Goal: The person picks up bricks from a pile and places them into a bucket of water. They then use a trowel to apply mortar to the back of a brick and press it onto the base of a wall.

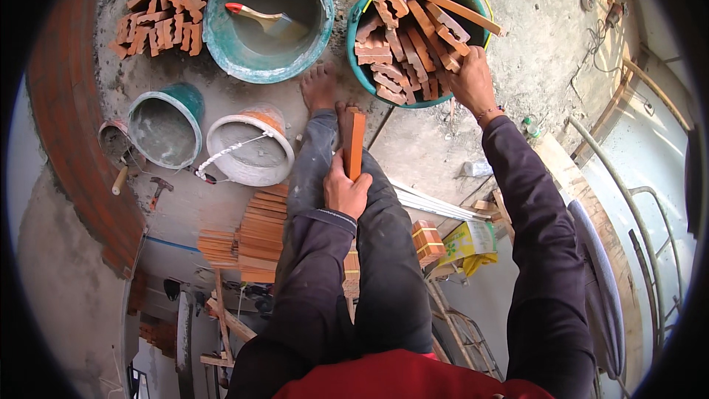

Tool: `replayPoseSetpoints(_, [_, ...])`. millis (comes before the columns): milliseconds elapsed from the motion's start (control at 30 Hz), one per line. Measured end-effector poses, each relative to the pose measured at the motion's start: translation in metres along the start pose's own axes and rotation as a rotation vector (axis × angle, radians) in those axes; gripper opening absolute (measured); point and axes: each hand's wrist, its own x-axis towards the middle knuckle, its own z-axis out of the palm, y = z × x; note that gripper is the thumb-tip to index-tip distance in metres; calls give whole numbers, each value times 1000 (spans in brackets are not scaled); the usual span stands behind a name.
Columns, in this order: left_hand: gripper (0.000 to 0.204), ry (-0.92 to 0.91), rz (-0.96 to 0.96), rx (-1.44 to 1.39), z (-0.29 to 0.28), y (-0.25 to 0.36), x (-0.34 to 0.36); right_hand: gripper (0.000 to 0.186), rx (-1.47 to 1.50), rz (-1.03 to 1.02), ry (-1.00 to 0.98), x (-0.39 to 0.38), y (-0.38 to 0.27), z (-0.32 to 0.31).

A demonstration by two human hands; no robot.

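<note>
My left hand (346, 191) is closed round the lower end of narrow orange clay brick strips (355, 140), held lengthwise above my knees. My right hand (474, 81) reaches to the right edge of a green bucket (352, 44) with a yellow handle. Its fingers are closed on a brick piece (456, 46) there; the fingertips are partly hidden. Many more brick pieces (413, 48) with notched edges fill this bucket, standing and leaning against each other. One long strip (458, 9) lies across the top and juts over the right rim.
Left of that bucket stands a wide green tub (214, 48) of grey liquid holding a paintbrush (258, 16). Notched brick pieces (159, 15) are piled beyond it. Two smaller buckets (166, 125), a hammer (158, 191) and stacked clay strips (260, 233) lie at left. Metal tubing (613, 162) stands at right.
</note>
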Motion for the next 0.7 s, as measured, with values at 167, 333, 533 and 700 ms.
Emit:
replayPoseSetpoints(167, [60,-19,44,20,-1,0,8,51,11,-44,-13,13,8,13])
replayPoseSetpoints(333, [58,-3,36,42,-8,9,13,82,511,372,-147,8,15,14])
replayPoseSetpoints(533, [56,128,-44,-49,3,-5,24,71,85,103,477,-29,-44,-18])
replayPoseSetpoints(700, [54,124,-129,-201,17,5,22,60,306,-174,210,34,-125,-27])
